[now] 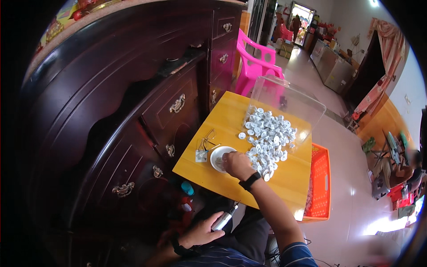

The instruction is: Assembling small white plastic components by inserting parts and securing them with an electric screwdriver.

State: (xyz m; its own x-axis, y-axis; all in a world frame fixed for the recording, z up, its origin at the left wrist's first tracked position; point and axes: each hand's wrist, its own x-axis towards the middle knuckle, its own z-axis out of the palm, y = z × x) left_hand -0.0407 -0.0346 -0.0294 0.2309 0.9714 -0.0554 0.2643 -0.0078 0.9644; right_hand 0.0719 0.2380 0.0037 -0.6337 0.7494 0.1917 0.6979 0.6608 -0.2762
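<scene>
My right hand (239, 164) reaches over a small white bowl (214, 153), its bent fingers dipping inside. Small bits, too tiny to name, lie at the bottom of the bowl; what my fingertips pinch is hidden. Low over my lap, my left hand (203, 231) is wrapped round a silver electric screwdriver (222, 221), whose thin dark tip points up toward the table edge. Many white round plastic parts (267, 138) with raised stems are heaped on the yellow table (202, 175), just beyond my right hand. One white part (241, 135) sits apart from the heap.
A clear plastic bin (302, 100) stands behind the heap. Eyeglasses (208, 138) and a small card (201, 155) lie left of the bowl. A dark wooden cabinet (147, 115) borders the left, a pink chair (260, 64) the back, an orange crate (328, 187) the right. Another person (400, 173) sits far right.
</scene>
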